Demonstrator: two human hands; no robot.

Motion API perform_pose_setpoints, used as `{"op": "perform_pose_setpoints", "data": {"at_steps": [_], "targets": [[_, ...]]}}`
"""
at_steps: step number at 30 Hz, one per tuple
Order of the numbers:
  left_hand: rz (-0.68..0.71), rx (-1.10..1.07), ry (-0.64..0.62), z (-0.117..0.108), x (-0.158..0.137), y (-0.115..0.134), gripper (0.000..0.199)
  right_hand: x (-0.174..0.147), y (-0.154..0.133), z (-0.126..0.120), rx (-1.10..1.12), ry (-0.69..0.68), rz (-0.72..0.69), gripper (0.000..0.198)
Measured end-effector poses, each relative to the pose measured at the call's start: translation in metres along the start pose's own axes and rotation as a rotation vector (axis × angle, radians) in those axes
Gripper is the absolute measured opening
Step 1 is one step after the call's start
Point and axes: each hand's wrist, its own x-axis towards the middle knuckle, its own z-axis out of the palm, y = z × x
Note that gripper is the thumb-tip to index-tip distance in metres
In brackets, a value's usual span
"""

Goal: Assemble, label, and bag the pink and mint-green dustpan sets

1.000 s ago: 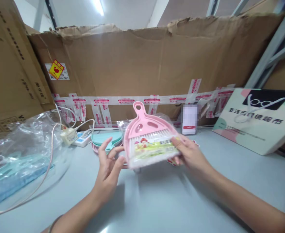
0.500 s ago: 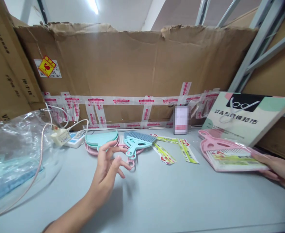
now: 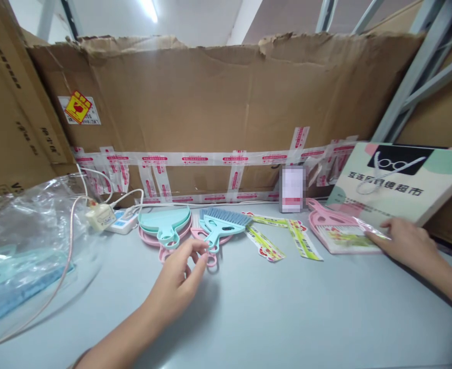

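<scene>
At the right, my right hand (image 3: 408, 243) is on the right end of a pink dustpan and brush set (image 3: 337, 233) in clear plastic. Its fingers lie across that corner, and some fingertips are hidden. My left hand (image 3: 185, 269) is at the handle of a teal hand brush (image 3: 226, 225) with grey-blue bristles. A gap shows between its thumb and curled fingers, and the handle does not look gripped. Pink brush parts lie under the teal brush. To its left, a teal dustpan (image 3: 164, 219) rests on a pink dustpan (image 3: 144, 237).
Yellow-green printed cards (image 3: 305, 241) lie mid-table. A phone-like panel (image 3: 293, 188) stands against the large carton (image 3: 210, 102). A printed paper bag (image 3: 395, 195) leans at the right. Left are a power strip (image 3: 122, 221), a cable (image 3: 71, 241) and plastic-wrapped teal items (image 3: 21, 266).
My right hand has moved left and away from me with the pink set, now against the paper bag. My left hand has shifted right and its fingers have drawn together near the brush handle.
</scene>
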Motion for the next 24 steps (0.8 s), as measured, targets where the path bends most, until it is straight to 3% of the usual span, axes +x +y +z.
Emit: {"op": "perform_pose_setpoints", "data": {"at_steps": [4, 6, 8, 11, 14, 16, 19, 24], "targets": [[0.122, 0.260, -0.003, 0.001, 0.005, -0.004, 0.016, 0.003, -0.046, -0.015, -0.233, 0.025, -0.019, 0.046], [0.208, 0.354, 0.048, -0.003, 0.008, -0.008, 0.019, 0.002, -0.090, -0.028, -0.153, 0.129, -0.184, 0.045], [0.275, 0.500, 0.166, -0.009, 0.011, -0.013, 0.019, -0.002, -0.138, -0.040, 0.027, 0.151, -0.416, 0.038], [0.208, 0.802, 0.329, -0.019, 0.014, -0.021, 0.022, -0.014, -0.202, -0.049, 0.260, 0.105, -0.605, 0.027], [0.054, 0.974, 0.269, -0.023, 0.014, -0.027, 0.021, -0.027, -0.244, -0.042, 0.482, -0.035, -0.626, 0.023], [-0.006, 0.982, 0.222, -0.025, 0.014, -0.028, 0.018, -0.036, -0.260, -0.034, 0.592, -0.123, -0.624, 0.021], [-0.014, 0.934, 0.271, -0.029, 0.015, -0.026, 0.019, -0.049, -0.270, -0.025, 0.669, -0.221, -0.644, 0.022], [0.244, 0.710, 0.579, -0.045, 0.016, -0.019, 0.016, -0.061, -0.265, -0.027, 0.768, -0.264, -0.560, 0.029]]}}
